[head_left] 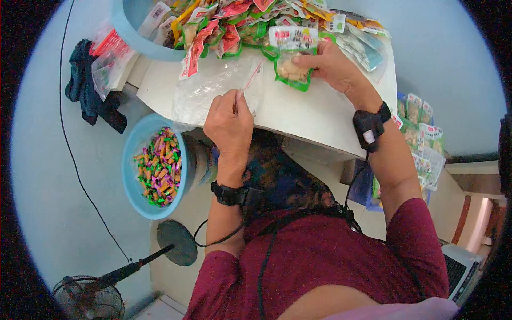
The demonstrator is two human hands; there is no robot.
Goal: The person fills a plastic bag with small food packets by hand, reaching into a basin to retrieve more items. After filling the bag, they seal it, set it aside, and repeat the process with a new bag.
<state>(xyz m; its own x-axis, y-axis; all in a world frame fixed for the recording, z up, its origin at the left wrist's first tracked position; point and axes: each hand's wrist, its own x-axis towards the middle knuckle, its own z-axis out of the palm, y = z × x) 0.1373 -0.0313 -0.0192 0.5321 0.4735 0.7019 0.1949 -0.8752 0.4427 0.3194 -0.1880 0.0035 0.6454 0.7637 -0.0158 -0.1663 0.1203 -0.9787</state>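
My left hand (230, 118) is closed at the table's front edge, its fingers pinching the edge of a clear plastic bag (205, 90) with a red line along its opening. The bag lies on the white table (320, 112). In my right hand (333, 69) is a green-edged snack packet (293, 61), gripped at its right side, with pale pieces showing through its window. The packet is held over the table, to the right of the bag. Behind it spreads a pile of red, green and yellow packets (234, 32).
A blue basin (154, 50) stands at the back left. Lower left, another blue basin (182, 184) holds wrapped candies. Packets fill a blue crate (376, 207) at right. Dark cloth (85, 80) hangs at left; a fan (88, 298) stands lower left.
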